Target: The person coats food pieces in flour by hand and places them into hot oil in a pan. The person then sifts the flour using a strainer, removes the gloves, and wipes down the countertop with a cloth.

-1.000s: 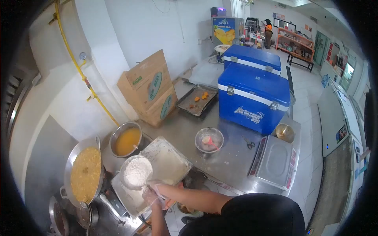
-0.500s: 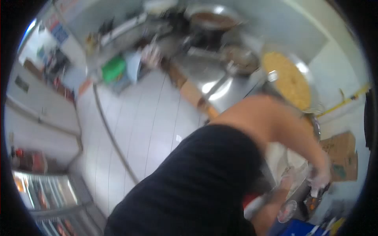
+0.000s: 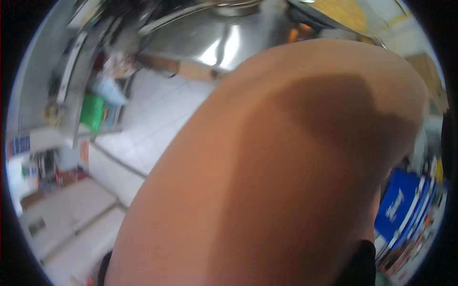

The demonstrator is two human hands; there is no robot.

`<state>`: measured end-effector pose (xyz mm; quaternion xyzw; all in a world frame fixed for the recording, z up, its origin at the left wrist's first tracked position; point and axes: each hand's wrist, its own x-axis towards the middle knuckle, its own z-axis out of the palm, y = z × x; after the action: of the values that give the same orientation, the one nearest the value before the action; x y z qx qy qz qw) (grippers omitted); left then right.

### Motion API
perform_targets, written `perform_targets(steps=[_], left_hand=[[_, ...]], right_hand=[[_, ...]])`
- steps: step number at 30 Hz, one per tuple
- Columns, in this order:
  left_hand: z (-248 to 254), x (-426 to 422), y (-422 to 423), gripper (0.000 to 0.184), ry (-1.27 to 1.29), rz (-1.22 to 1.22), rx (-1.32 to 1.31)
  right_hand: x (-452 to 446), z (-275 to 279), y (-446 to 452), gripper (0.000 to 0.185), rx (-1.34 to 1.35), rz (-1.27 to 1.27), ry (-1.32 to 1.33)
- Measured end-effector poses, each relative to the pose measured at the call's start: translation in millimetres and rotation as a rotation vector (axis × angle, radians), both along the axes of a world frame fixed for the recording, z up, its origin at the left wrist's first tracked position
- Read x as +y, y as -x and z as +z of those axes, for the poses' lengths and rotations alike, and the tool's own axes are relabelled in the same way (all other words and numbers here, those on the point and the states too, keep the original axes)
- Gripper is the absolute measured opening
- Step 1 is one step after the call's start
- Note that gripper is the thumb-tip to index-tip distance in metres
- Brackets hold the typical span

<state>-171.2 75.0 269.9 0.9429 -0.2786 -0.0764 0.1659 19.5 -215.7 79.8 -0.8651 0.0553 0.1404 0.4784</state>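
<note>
A bare raised arm (image 3: pixel 238 167) fills the middle of the head view, bent with its elbow toward the right. Neither of my hands shows; the arm covers the area where they could be. Whatever the hands hold or touch is hidden too. Closest to the bend of the arm at the right is a blue box-like item (image 3: pixel 400 205) with white lettering. Behind the arm, a shiny steel counter (image 3: pixel 195 45) runs across the top.
A wide pan of yellow food (image 3: pixel 341 12) sits at the top right, near a cardboard box (image 3: pixel 424 71). To the left are a green basket (image 3: pixel 91 113) and the white tiled floor (image 3: pixel 155 114). A white cabinet (image 3: pixel 76 214) stands lower left.
The view has turned and the arm has come much closer, covering the middle. Both gloved hands, visible earlier at the lower right, are out of sight. The blue item appears higher.
</note>
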Motion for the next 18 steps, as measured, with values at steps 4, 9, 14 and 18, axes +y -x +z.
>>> perform_targets(steps=[4,9,14,18], left_hand=[[9.1,62.6,-0.2,0.027,-0.237,-0.06,0.111],[-35.3,142.5,67.8,0.028,-0.269,0.207,0.571],[-146.9,209.6,240.3,0.035,0.055,0.744,0.697],[-331.3,208.5,424.8,0.031,0.754,1.047,0.678]], right_hand=[[31.3,4.9,15.5,0.021,-0.018,-0.024,0.139],[19.9,-62.4,7.8,0.027,-0.351,0.165,0.684],[-4.9,-83.0,-20.6,0.031,-0.141,-0.021,0.444],[12.8,-66.3,9.3,0.033,-0.357,0.129,0.647]])
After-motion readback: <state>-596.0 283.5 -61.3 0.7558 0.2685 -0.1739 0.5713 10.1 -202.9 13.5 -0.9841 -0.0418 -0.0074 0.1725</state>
